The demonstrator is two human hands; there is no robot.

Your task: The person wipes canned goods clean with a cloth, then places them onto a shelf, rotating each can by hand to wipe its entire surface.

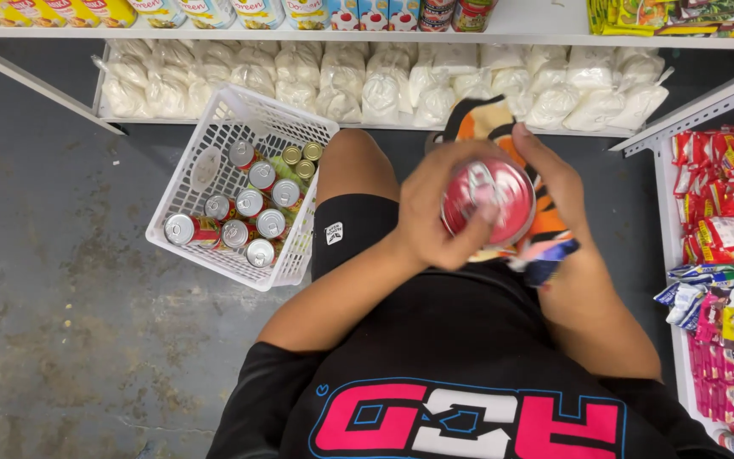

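Note:
I crouch on a shop floor and hold a red tin can (489,199) in front of me, its round end facing up at the camera. My left hand (429,211) wraps its left side, fingers curled under it. My right hand (554,174) grips its right side and also presses an orange, black and blue cloth (544,231) against the can. Both hands are blurred by motion. To my left stands a white plastic basket (204,167) with several upright tin cans (252,201) inside.
A low white shelf (367,127) ahead carries several clear bags of white powder (384,85). Cartons and cans line the shelf above. A rack of colourful snack packets (728,255) runs along my right. The grey concrete floor (53,272) spreads to the left.

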